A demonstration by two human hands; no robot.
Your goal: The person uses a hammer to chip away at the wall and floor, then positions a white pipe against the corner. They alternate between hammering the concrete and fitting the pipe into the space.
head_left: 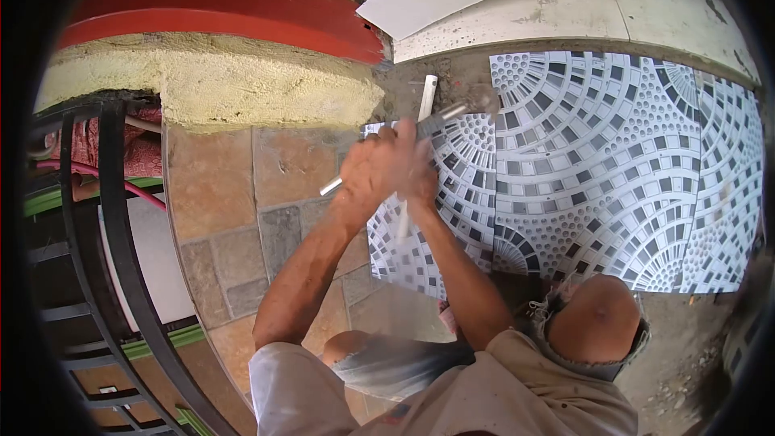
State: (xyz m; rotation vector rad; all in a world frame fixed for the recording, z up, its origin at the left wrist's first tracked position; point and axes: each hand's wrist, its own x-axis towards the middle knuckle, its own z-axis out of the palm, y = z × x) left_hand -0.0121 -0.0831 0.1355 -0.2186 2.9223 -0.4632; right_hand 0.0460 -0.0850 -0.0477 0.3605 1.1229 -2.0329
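My left hand [375, 163] is closed around a bar-like metal tool, blurred by motion. Its bright end [331, 186] sticks out to the left of the fist, and a grey shaft [449, 115] reaches out to the upper right. My right hand [417, 181] is close against the left one, partly covered by it and smeared, its fingers curled; what they hold I cannot tell. A white stick [429, 95] runs behind both hands, and its lower end [402, 222] shows below them. Under the hands is a mosaic-patterned tile [464, 218], its left edge over the brown floor tiles [211, 186].
More patterned tiles [597, 169] extend to the right. A rough yellow ledge [266, 85] and a red panel [218, 4] border the far left side. White boards [533, 16] lie at the back. A black metal railing [121, 218] stands left; gravel [674, 387] is at lower right.
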